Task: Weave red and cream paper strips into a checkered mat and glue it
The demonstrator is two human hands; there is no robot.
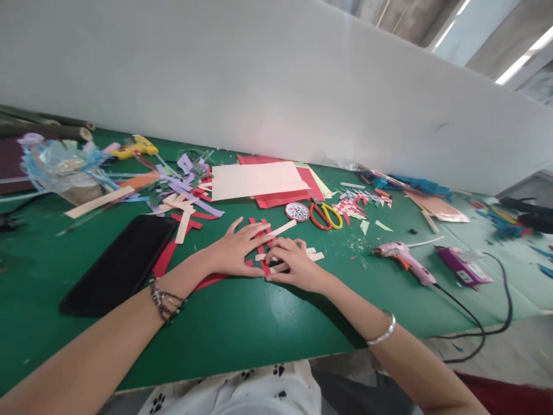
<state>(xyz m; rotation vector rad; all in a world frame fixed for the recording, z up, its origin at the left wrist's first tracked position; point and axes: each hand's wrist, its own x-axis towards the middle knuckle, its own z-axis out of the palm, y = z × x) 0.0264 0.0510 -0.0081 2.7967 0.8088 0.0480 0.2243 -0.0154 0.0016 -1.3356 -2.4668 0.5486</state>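
Note:
Red paper strips (260,249) and cream paper strips (318,256) cross each other in a small lattice on the green table. My left hand (233,251) lies over its left side, fingers spread and pressing on the strips. From the right, my right hand (298,266) has its fingers bent and its thumb low, closed around a cream strip by a red one. The fingers partly hide the crossing. One loose cream strip (283,229) slants up beyond the fingertips. More red strips (211,281) lie partly under my left wrist.
Beyond my hands are scissors (325,216), a round pin case (296,211) and a cream sheet (259,180) over red paper. A black tablet-like slab (121,265) lies left. At right are a pink glue gun (406,259), its cord and a purple box (463,266).

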